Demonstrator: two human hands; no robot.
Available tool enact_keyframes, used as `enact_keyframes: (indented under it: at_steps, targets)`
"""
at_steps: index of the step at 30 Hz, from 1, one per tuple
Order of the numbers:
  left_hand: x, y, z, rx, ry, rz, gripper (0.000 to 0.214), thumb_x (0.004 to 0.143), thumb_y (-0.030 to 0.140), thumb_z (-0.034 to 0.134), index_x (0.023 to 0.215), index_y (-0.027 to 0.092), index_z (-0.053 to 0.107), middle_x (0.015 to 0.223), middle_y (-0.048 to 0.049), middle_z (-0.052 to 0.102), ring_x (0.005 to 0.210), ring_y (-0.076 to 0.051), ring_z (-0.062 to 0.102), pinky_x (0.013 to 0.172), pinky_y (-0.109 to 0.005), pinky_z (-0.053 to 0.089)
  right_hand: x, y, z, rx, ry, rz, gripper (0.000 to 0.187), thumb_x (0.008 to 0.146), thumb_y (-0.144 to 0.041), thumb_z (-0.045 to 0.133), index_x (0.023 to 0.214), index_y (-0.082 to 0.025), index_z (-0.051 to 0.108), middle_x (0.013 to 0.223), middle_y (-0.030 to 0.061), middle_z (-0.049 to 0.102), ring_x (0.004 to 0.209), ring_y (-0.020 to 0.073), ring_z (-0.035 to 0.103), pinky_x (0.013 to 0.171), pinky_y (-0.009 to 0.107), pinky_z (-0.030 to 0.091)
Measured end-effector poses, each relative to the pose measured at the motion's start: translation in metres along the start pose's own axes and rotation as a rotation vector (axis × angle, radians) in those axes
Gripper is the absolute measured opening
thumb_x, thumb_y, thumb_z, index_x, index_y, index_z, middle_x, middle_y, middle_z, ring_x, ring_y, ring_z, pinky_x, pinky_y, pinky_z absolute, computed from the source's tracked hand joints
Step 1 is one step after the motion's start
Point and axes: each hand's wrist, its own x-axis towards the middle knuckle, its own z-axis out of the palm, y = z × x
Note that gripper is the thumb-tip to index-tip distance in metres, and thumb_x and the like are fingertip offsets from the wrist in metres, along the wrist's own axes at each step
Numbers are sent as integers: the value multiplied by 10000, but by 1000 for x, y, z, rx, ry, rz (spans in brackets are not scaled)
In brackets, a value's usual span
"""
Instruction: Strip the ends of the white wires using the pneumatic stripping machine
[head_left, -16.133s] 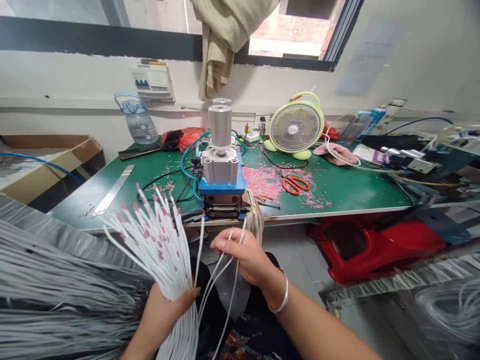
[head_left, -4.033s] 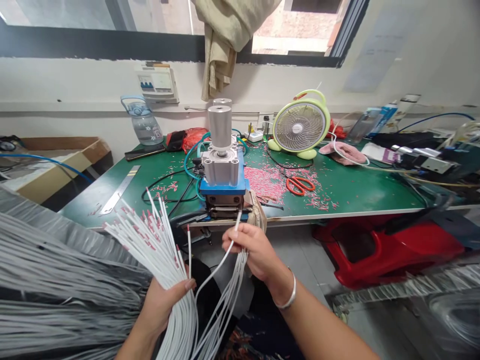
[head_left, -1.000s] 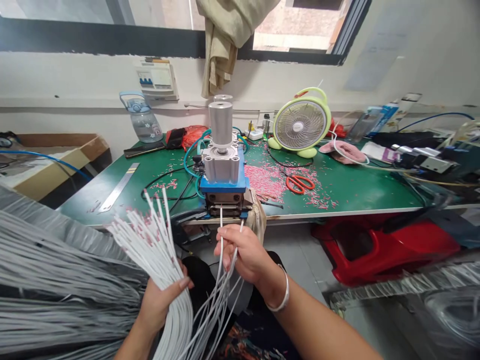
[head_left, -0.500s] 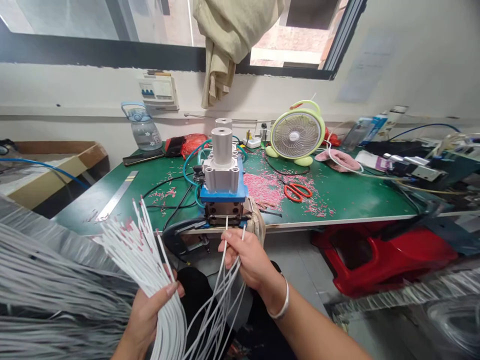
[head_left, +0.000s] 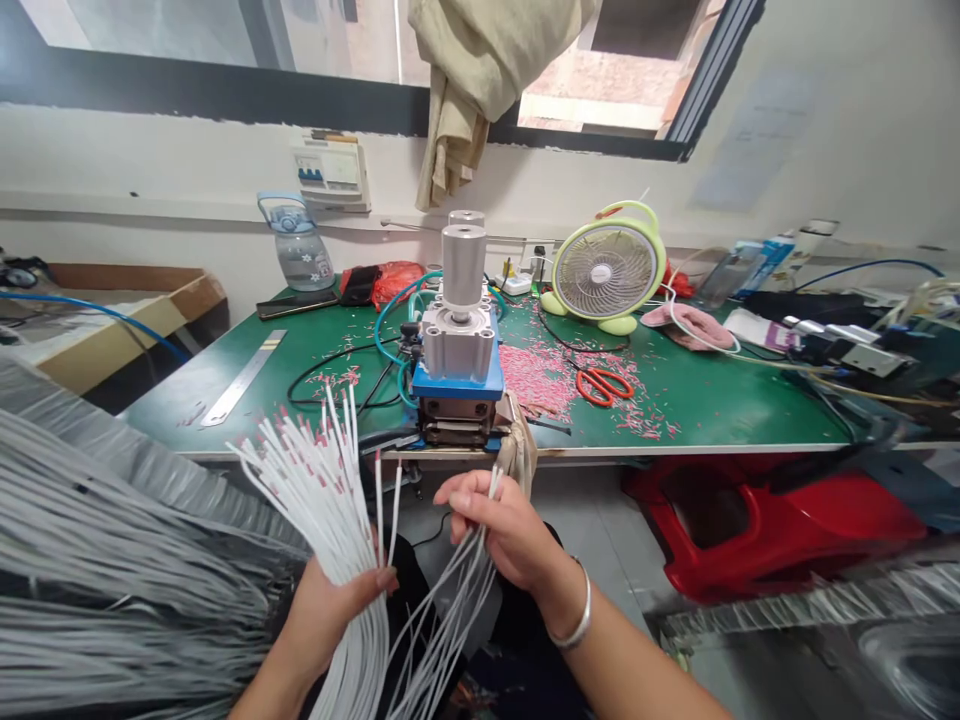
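My left hand point(head_left: 330, 610) is closed around a thick bundle of white cables point(head_left: 349, 560) whose upper ends show pinkish-red tips. Two cables stand a little apart at the bundle's right, by my left thumb. Several white cables point(head_left: 457, 590) hang from my right hand point(head_left: 502, 520), which grips them in its palm; its thumb and index finger point left toward those two cables. Just beyond both hands a pneumatic press point(head_left: 457, 350) with a silver cylinder and blue plate stands at the table edge. No cable is in its front slot.
Pink and white clippings point(head_left: 536, 378) and red-handled scissors point(head_left: 602, 386) lie on the green table point(head_left: 720, 410). A steel ruler point(head_left: 244, 380), a water bottle point(head_left: 298, 250) and a green fan point(head_left: 604, 272) are also there. More cables point(head_left: 112, 570) lie left; a red stool point(head_left: 772, 530) stands right.
The cable that my right hand held at the press has come away from it. My left hand has moved right with the bundle, nearer my right hand. The view has shifted slightly.
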Motion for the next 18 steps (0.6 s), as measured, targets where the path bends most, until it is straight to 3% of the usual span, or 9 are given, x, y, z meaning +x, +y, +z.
enact_keyframes:
  at_steps: [3,6,9,12,15,18]
  targets:
    - [5,2,1,144,-89,50,268,518,236,723,737,138,603,668,-40,632,631,-193,562,640,-311,448,1,1,12,-64,-76,71,285,716,-396,579,759,-117,621,436,-41,460,359,38,340,373,172,236]
    - [7,7,0,201,-63,104,306,513,205,732,788,130,623,779,-63,653,738,-214,578,720,-316,444,5,0,22,-71,-36,43,296,733,-377,560,646,-100,619,434,-23,483,351,25,314,372,176,200]
    - [10,18,-2,39,63,106,276,499,207,745,724,137,601,654,-27,631,625,-179,578,641,-292,466,13,-3,21,87,117,58,289,717,-374,576,653,-93,602,522,9,564,320,5,296,364,181,172]
    - [14,34,-3,-268,159,56,294,526,196,732,777,168,581,625,26,609,550,-133,570,571,-257,483,20,-9,16,271,219,61,275,702,-364,593,620,-105,555,461,-17,517,306,4,282,359,177,149]
    - [18,48,-3,-436,224,23,341,525,166,730,830,191,579,658,47,610,538,-107,572,532,-218,492,27,-15,13,416,268,83,250,679,-334,612,596,-118,515,421,-43,460,306,10,278,349,171,133]
    - [20,52,-2,-473,231,7,342,513,165,734,822,176,588,664,37,614,538,-108,579,517,-207,497,30,-14,12,416,270,46,248,679,-323,618,593,-114,515,428,-41,457,316,10,292,349,166,144]
